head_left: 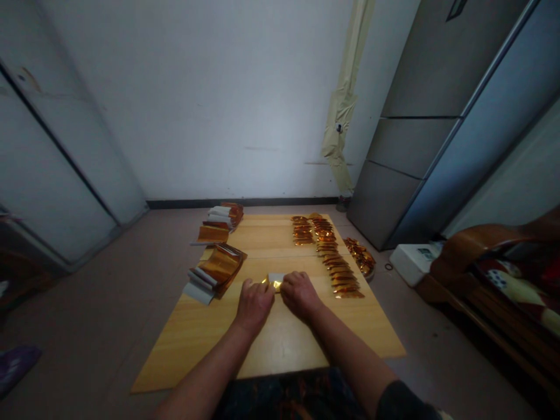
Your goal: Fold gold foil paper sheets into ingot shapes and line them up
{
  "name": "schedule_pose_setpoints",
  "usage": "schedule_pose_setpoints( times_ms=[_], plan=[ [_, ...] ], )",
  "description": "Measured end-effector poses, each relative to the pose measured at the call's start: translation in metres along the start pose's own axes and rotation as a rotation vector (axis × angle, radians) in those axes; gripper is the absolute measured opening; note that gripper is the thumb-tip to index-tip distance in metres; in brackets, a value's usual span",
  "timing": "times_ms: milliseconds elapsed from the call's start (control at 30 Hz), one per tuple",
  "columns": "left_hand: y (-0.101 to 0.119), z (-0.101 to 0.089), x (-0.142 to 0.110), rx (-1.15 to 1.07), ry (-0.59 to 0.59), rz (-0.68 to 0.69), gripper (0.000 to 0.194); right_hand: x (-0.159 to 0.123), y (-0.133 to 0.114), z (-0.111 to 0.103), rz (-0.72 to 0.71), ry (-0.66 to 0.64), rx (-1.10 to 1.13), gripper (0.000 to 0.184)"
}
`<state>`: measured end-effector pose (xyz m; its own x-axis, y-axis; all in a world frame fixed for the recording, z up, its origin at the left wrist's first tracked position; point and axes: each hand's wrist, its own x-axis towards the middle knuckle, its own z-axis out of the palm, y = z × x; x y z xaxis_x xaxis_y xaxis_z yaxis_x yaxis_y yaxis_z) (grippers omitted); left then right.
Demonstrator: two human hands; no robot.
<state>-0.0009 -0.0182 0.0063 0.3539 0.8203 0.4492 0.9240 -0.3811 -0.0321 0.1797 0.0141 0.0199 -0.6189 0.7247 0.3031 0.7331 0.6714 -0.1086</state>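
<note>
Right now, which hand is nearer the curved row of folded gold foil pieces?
Your right hand is nearer, just left of the curved gold foil row. Your left hand is farther, beyond the right hand from the row.

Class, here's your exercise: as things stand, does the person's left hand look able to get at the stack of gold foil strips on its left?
Probably yes. The left hand is on a folded foil piece, so it would have to let go, but only the bare wooden board seems to lie between it and the stack of gold foil strips.

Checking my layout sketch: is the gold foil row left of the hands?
No, the gold foil row lies right of the left hand and right hand.
</note>
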Motion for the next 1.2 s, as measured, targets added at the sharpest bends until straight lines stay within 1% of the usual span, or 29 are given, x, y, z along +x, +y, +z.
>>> schedule_pose_setpoints(
  times_ms=[167,367,500,600,700,967,1067,1200],
  plan=[
    [0.003,-0.002,0.0,-0.009,-0.015,-0.022,0.02,-0.002,0.008,0.004,-0.006,0.002,-0.001,0.014],
    [0.013,-0.014,-0.002,-0.035,-0.099,-0.116,0.025,-0.003,0.017,0.012,0.004,0.041,0.111,0.016],
    [0.019,-0.02,-0.006,-0.049,-0.159,-0.101,0.025,-0.001,0.025,0.015,-0.016,0.034,0.21,0.014],
    [0.021,-0.023,-0.006,-0.049,-0.201,-0.091,0.026,0.002,0.032,0.015,0.017,0.013,0.269,0.015],
    [0.021,-0.024,-0.005,-0.044,-0.243,-0.096,0.025,0.005,0.037,0.015,0.06,0.022,0.308,0.015],
    [0.019,-0.025,-0.004,-0.045,-0.301,-0.094,0.028,0.01,0.044,0.015,0.082,0.025,0.372,0.013],
    [0.019,-0.024,-0.004,-0.052,-0.307,-0.092,0.03,0.016,0.048,0.014,0.106,-0.017,0.403,0.009],
    [0.019,-0.022,-0.006,-0.063,-0.297,-0.1,0.035,0.026,0.049,0.01,0.16,-0.144,0.364,0.009]
  ],
)
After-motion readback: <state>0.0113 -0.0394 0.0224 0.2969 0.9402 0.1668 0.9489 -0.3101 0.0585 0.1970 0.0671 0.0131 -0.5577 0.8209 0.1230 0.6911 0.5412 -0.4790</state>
